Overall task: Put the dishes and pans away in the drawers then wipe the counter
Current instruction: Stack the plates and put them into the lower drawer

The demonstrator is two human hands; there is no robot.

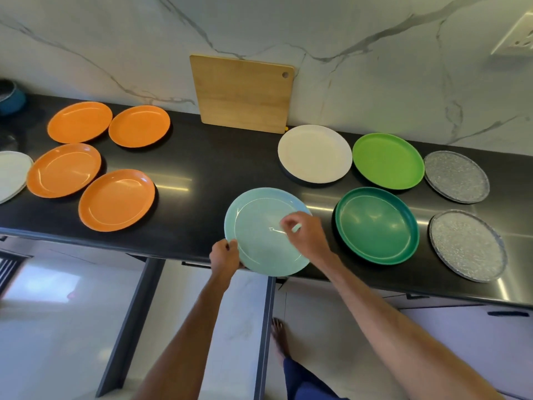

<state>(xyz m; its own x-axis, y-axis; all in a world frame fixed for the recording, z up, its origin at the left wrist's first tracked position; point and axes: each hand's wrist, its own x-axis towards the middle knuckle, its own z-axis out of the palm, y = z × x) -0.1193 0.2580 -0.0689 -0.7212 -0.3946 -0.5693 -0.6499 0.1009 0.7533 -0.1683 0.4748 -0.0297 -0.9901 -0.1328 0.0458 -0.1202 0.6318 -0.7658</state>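
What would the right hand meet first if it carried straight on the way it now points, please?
The right hand points forward and leftward across the round light blue plate it pinches. Beyond that, likely bare black counter, then the wooden cutting board leaning on the marble wall; depth is unclear.

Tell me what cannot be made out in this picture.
Head view only:
Right hand: it covers the rim of the light blue plate, so its grip is unclear.
Far-left white plate: cut by the frame edge.
Blue pot, top left: mostly cut by the edge.
Wall socket, top right: cut by the edge.
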